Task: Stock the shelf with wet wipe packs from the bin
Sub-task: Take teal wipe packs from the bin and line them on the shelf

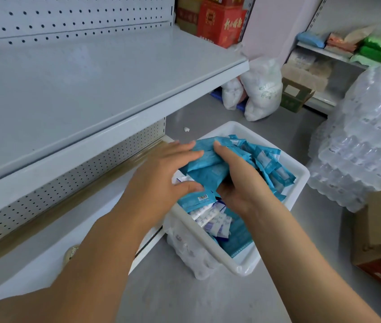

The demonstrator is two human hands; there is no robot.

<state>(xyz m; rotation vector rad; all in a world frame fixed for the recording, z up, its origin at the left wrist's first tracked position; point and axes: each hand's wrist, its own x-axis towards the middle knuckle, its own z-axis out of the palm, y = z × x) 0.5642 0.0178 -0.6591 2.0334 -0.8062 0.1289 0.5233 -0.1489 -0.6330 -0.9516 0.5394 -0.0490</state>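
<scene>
Head view: you have both hands over the white bin [301, 174], which sits on the grey floor [184, 292] just beside the corner of the shelving's base. Your left hand [170, 173] lies across the near side of a bundle of blue wet wipe packs [204, 167], fingers spread along its top and thumb tucked underneath. Your right hand [238, 180] wraps the bundle from the other side, thumb on top and fingers curled below. The bundle is held just above the loose packs [268, 164] that fill the bin, some blue, some white with blue print.

The grey shelf [91, 89] juts out to the left of your hands and higher than the bin, its front lip running diagonally across the view with a perforated back panel [68, 15] behind it. A shrink-wrapped white bundle [191, 255] presses against the bin's near left wall. To the right, stacked shrink-wrapped packs of water bottles [366, 148] stand near the bin, and a brown cardboard box [380, 231] sits in front of them. Beyond the bin lie 2 white bags [263, 92], an open carton [295, 95] and a small white scrap [186, 129]. Red boxes [219, 22] stand past the shelf's far end.
</scene>
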